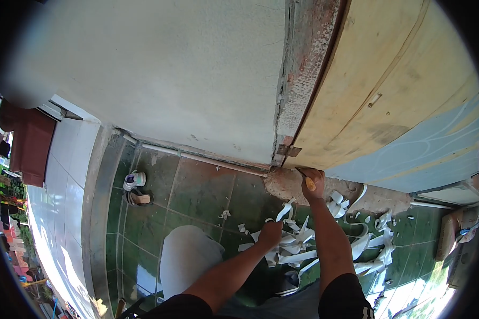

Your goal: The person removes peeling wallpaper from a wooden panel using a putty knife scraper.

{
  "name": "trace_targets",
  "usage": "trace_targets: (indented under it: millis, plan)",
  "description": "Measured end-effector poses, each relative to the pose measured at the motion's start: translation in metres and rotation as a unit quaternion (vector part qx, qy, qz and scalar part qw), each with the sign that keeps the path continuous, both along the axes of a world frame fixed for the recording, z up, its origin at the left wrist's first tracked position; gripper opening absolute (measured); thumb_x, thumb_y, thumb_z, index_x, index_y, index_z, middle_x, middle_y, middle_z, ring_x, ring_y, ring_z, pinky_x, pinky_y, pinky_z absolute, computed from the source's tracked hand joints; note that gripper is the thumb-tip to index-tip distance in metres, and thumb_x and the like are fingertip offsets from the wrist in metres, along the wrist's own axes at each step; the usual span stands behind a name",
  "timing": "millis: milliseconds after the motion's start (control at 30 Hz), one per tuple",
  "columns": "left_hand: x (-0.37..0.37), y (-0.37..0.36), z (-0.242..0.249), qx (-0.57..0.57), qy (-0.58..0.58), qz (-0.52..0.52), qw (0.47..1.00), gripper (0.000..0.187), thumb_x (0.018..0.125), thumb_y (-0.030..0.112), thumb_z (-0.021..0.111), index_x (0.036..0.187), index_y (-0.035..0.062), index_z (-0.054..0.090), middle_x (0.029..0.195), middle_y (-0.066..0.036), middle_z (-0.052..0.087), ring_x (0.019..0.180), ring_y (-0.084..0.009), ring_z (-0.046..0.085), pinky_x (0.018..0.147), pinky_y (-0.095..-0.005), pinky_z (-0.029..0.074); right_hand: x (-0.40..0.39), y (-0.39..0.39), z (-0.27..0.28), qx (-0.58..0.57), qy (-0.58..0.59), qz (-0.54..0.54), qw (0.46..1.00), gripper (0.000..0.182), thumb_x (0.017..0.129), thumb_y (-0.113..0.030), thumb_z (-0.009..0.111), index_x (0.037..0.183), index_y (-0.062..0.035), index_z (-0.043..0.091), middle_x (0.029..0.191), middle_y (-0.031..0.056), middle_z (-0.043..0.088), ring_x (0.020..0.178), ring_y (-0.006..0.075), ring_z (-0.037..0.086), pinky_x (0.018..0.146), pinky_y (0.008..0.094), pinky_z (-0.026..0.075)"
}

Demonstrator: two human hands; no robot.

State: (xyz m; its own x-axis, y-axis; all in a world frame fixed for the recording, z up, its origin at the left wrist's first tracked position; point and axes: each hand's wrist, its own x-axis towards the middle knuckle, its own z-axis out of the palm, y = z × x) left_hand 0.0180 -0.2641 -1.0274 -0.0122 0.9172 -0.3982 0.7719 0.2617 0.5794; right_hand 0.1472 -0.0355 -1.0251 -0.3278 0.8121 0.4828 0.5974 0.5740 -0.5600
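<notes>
My right hand [314, 183] is closed around a tool with a yellow-orange handle [310, 184] at the lower edge of a door [378, 90]. A dark part of the tool points toward the door's bottom corner, near a rusty hinge [289, 150]; its tip is hidden. The door's face is bare yellowish wood, with light blue covering on its lower right part. Lower and to the left, my left hand [270, 234] is closed, with a curled white strip [285, 211] rising from its fingertips. Torn white strips [303, 242] lie heaped on the floor around both forearms.
A rough concrete sill [283, 183] runs under the door. Along the base of the white wall [197, 74] lies a white pipe [218, 161]. A sneaker [134, 181] and a sandal [138, 199] rest on the green tiles [197, 183]. Boxes [457, 234] stand at far right.
</notes>
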Motion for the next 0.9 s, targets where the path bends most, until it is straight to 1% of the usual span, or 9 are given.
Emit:
trace_targets:
  millis: [100,200,300,400,500,600,700,800,900]
  plan:
    - [-0.001,-0.005,-0.004,0.015,-0.021,-0.055,0.998,0.012,0.088,0.008,0.061,0.086,0.0026,0.072,0.081,-0.020,0.070,0.087,-0.0399,0.072,0.082,-0.0544,0.057,0.001,0.000,-0.005,0.005,0.005,0.001,1.000,0.035,0.070,0.002,0.067,0.102,-0.0064,0.078,0.101,0.0112,0.078,0.103,0.0315,0.070,0.096,0.0466,0.047]
    - [0.000,-0.004,-0.006,0.010,-0.018,-0.066,0.998,0.013,0.085,0.012,0.064,0.088,0.0033,0.073,0.090,-0.021,0.070,0.093,-0.0401,0.070,0.085,-0.0544,0.055,0.006,0.002,-0.010,-0.002,-0.008,0.020,1.000,0.034,0.071,0.001,0.067,0.102,-0.0066,0.078,0.101,0.0103,0.078,0.103,0.0304,0.070,0.095,0.0457,0.046]
    - [0.001,0.003,-0.001,0.142,0.094,-0.065,0.983,0.017,0.080,0.014,0.067,0.092,0.0040,0.076,0.103,-0.021,0.068,0.100,-0.0399,0.065,0.090,-0.0530,0.053,0.010,0.002,-0.009,0.000,-0.020,0.020,1.000,0.032,0.072,-0.003,0.068,0.102,-0.0072,0.078,0.101,0.0098,0.078,0.103,0.0295,0.070,0.095,0.0446,0.045]
    - [0.002,0.020,0.015,0.050,0.056,-0.020,0.997,0.025,0.077,0.012,0.069,0.099,0.0028,0.076,0.111,-0.020,0.065,0.104,-0.0394,0.061,0.094,-0.0510,0.051,0.004,0.001,-0.011,0.019,-0.034,0.004,0.999,0.030,0.073,-0.008,0.070,0.102,-0.0084,0.079,0.102,0.0083,0.078,0.104,0.0283,0.069,0.095,0.0445,0.045]
    - [0.004,0.035,0.016,0.220,0.017,0.085,0.972,0.030,0.073,0.007,0.070,0.103,0.0032,0.075,0.099,-0.018,0.067,0.096,-0.0409,0.065,0.086,-0.0535,0.052,-0.002,-0.006,-0.015,0.033,-0.051,-0.029,0.998,0.029,0.074,-0.012,0.071,0.101,-0.0104,0.079,0.102,0.0057,0.078,0.104,0.0269,0.068,0.095,0.0443,0.044]
    - [-0.003,0.061,0.004,0.154,-0.056,0.140,0.976,0.030,0.077,0.009,0.068,0.106,0.0042,0.075,0.100,-0.019,0.069,0.096,-0.0404,0.067,0.087,-0.0517,0.054,-0.015,-0.011,-0.014,0.009,-0.097,-0.077,0.992,0.027,0.075,-0.018,0.070,0.101,-0.0155,0.080,0.102,-0.0006,0.079,0.107,0.0249,0.064,0.096,0.0464,0.042]
    - [-0.012,0.086,-0.013,0.130,-0.062,0.227,0.963,0.030,0.082,0.013,0.068,0.109,0.0069,0.076,0.100,-0.019,0.073,0.097,-0.0392,0.070,0.088,-0.0489,0.056,-0.021,-0.015,-0.012,-0.026,-0.128,-0.086,0.988,0.026,0.075,-0.018,0.070,0.099,-0.0184,0.081,0.101,-0.0037,0.079,0.108,0.0245,0.060,0.097,0.0479,0.039]
    - [-0.027,0.119,-0.014,0.070,-0.075,0.262,0.960,0.029,0.085,0.019,0.071,0.112,0.0082,0.078,0.099,-0.018,0.075,0.096,-0.0386,0.072,0.087,-0.0468,0.058,-0.011,-0.020,-0.003,-0.071,-0.121,-0.061,0.988,0.027,0.074,-0.015,0.069,0.097,-0.0197,0.082,0.101,-0.0054,0.079,0.107,0.0244,0.058,0.098,0.0477,0.037]
    - [-0.034,0.150,-0.025,0.117,-0.038,0.225,0.967,0.029,0.086,0.023,0.075,0.109,0.0077,0.080,0.102,-0.017,0.077,0.096,-0.0362,0.074,0.086,-0.0466,0.058,-0.001,-0.032,0.026,-0.061,-0.122,-0.040,0.990,0.025,0.074,-0.015,0.069,0.095,-0.0190,0.082,0.101,-0.0047,0.079,0.105,0.0229,0.060,0.097,0.0472,0.037]
